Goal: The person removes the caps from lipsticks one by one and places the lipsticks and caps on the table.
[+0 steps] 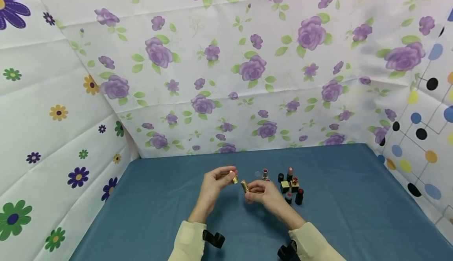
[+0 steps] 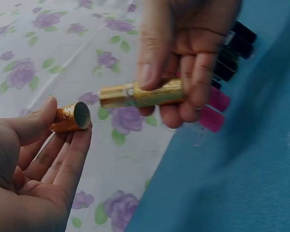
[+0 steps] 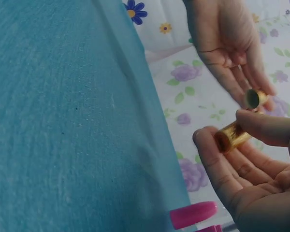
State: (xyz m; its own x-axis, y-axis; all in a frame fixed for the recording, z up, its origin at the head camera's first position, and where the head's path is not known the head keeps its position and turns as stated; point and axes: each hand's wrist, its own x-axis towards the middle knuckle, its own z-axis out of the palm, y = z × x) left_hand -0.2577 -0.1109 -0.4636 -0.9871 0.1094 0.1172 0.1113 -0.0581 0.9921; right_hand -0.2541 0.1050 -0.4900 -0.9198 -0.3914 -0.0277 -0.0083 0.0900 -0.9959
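In the head view my left hand (image 1: 212, 184) pinches a small gold lipstick cap (image 1: 235, 180) between thumb and fingers. The left wrist view shows the hollow mouth of this cap (image 2: 67, 119) facing the other hand. Across a short gap, my right hand (image 1: 264, 193) holds a gold lipstick tube (image 1: 245, 186), its thumb on top and fingers beneath. The slimmer collar end of the tube (image 2: 115, 96) points at the cap's opening, and the two pieces are apart. From the right wrist, the far end of the tube (image 3: 226, 140) shows between thumb and fingers.
Right of my hands stand several lipsticks, among them a red one (image 1: 299, 197) and a peach one (image 1: 290, 173), beside a black cap (image 1: 280, 177) and a gold square piece (image 1: 284, 187). Bright pink pieces (image 3: 193, 215) lie near the right hand. A blue cloth (image 1: 152, 206) covers the table; floral sheets (image 1: 212, 76) hang behind.
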